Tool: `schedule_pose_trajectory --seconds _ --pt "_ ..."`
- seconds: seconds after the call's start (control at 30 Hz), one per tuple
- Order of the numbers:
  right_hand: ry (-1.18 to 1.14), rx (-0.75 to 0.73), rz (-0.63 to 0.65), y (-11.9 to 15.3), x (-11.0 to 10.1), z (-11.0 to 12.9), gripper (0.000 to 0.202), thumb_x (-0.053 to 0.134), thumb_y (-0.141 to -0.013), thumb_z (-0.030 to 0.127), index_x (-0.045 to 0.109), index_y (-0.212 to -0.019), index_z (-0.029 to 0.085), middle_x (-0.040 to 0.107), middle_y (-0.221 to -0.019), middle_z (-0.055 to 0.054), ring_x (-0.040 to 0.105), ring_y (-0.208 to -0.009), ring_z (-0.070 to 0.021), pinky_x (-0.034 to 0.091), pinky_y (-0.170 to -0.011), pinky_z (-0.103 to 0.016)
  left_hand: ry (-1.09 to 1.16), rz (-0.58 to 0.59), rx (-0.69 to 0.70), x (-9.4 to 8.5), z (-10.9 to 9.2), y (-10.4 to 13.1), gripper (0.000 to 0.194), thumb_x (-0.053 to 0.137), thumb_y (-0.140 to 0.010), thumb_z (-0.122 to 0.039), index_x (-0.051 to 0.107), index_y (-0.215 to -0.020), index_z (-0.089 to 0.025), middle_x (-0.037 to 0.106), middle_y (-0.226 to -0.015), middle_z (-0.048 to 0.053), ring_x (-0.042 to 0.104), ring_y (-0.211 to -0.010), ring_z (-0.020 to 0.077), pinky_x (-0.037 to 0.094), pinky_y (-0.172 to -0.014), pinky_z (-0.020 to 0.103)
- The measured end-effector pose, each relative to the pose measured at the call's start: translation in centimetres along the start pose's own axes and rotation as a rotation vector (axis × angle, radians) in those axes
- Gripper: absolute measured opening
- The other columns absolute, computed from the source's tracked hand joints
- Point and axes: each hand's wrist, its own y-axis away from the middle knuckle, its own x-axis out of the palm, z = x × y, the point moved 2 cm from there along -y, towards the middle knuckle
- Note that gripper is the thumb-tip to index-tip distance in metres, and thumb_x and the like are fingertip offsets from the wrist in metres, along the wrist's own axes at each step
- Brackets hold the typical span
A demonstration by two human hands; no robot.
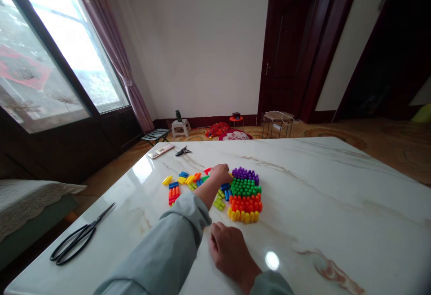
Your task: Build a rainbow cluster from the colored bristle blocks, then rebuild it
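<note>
My left hand [220, 173] reaches over the loose coloured pieces, its fingers closed beside the purple pieces [245, 174]; a bit of yellow shows at the fingertips, too small to make out. Purple, green [242, 187], orange [245, 203] and yellow pieces [243, 216] stand in rows, forming one block. Scattered to the left lie small yellow, blue, orange, lime and red pieces [174, 195], some partly hidden by my left forearm. Nearer to me, my right hand [230, 250] rests on the white marbled table [319, 187] with its fingers curled in; whether anything is inside is hidden.
Black-handled scissors [76, 241] lie at the table's left side. A phone [160, 151] and a small dark tool [183, 151] are near the far left edge. Beyond the table are a white stool [181, 128], a round metal-legged stool [278, 116] and a red bag [217, 129].
</note>
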Motion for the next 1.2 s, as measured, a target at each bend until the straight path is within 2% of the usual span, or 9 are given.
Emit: schedule_pose_trajectory --seconds 0.17,0.33,0.53,0.63,0.7,0.83,0.93,1.0,1.2 --pt "0.01 -0.001 -0.002 0.1 -0.2 0.1 0.009 0.048 -0.084 0.019 0.055 -0.089 0.021 0.063 -0.086 0.0 0.056 -0.07 -0.0133 0.023 -0.06 -0.03 0.013 -0.054 -0.043 -0.4 0.0 0.5 0.049 0.07 -0.061 -0.026 0.065 -0.109 -0.018 0.068 -0.111 0.014 0.065 -0.102 0.0293 0.051 -0.08 0.034" --pt "0.02 -0.008 0.0 0.0 -0.6 0.2 0.01 0.048 -0.083 0.018 0.056 -0.087 0.021 0.064 -0.085 -0.001 0.056 -0.069 -0.0134 0.022 -0.058 -0.03 0.071 -0.108 -0.033 -1.9 2.1 1.9 0.045 0.067 -0.067 -0.033 0.065 -0.111 -0.021 0.069 -0.11 0.01 0.063 -0.103 0.0263 0.05 -0.082 0.033" --pt "0.014 -0.01 -0.003 0.0 -0.7 0.3 0.01 0.046 -0.085 0.018 0.057 -0.088 0.02 0.064 -0.086 -0.002 0.056 -0.068 -0.0129 0.02 -0.058 -0.029 0.15 0.043 0.028 -3.8 7.4 4.2 0.028 0.07 -0.069 -0.038 0.075 -0.093 -0.024 0.073 -0.083 0.0 0.067 -0.08 0.0158 0.051 -0.07 0.021" --pt "0.018 -0.008 0.001 0.0 -0.8 0.3 0.01 0.046 -0.085 0.017 0.056 -0.087 0.02 0.064 -0.085 -0.001 0.056 -0.068 -0.0131 0.02 -0.058 -0.029 0.126 0.056 0.008 -4.7 10.9 5.4 0.023 0.066 -0.072 -0.033 0.075 -0.091 -0.022 0.073 -0.082 0.0 0.067 -0.078 0.0154 0.051 -0.07 0.022" --pt "0.009 -0.012 0.008 0.0 -0.9 0.4 0.01 0.047 -0.085 0.017 0.056 -0.086 0.02 0.064 -0.084 -0.001 0.056 -0.068 -0.0132 0.02 -0.058 -0.029 0.075 0.014 -0.032 -5.1 13.4 5.9 0.028 0.064 -0.071 -0.022 0.073 -0.098 -0.02 0.073 -0.091 0.004 0.066 -0.087 0.0182 0.051 -0.076 0.025" --pt "-0.009 -0.023 -0.012 0.0 -1.0 0.5 0.013 0.044 -0.087 0.016 0.056 -0.085 0.021 0.064 -0.084 0.0 0.058 -0.069 -0.013 0.023 -0.059 -0.028 -0.02 -0.007 -0.046 -4.8 16.9 6.5 0.058 0.062 -0.064 -0.008 0.063 -0.12 -0.02 0.067 -0.11 0.008 0.062 -0.103 0.0225 0.049 -0.087 0.03" --pt "-0.013 -0.024 -0.019 -0.1 -0.9 0.4 0.014 0.044 -0.088 0.017 0.056 -0.084 0.021 0.063 -0.083 0.0 0.057 -0.069 -0.0123 0.025 -0.06 -0.027 -0.064 0.007 -0.019 -3.5 17.5 6.5 0.075 0.062 -0.063 -0.009 0.049 -0.135 -0.027 0.061 -0.12 0.007 0.057 -0.111 0.0235 0.046 -0.093 0.032" --pt "-0.008 -0.025 -0.02 -0.1 -0.8 0.3 0.013 0.044 -0.088 0.017 0.056 -0.084 0.021 0.063 -0.082 0.0 0.057 -0.069 -0.0119 0.025 -0.059 -0.027 -0.09 0.011 -0.012 -2.6 17.2 6.2 0.079 0.063 -0.064 -0.012 0.044 -0.138 -0.031 0.058 -0.124 0.007 0.055 -0.113 0.0257 0.045 -0.094 0.035" --pt "-0.002 -0.034 -0.029 0.0 -0.7 0.3 0.013 0.044 -0.087 0.016 0.055 -0.083 0.021 0.063 -0.082 0.001 0.057 -0.068 -0.0117 0.024 -0.059 -0.028 -0.131 0.008 0.004 -1.0 16.1 4.9 0.072 0.068 -0.066 -0.023 0.048 -0.134 -0.035 0.053 -0.122 0.01 0.048 -0.118 0.0327 0.042 -0.096 0.042"
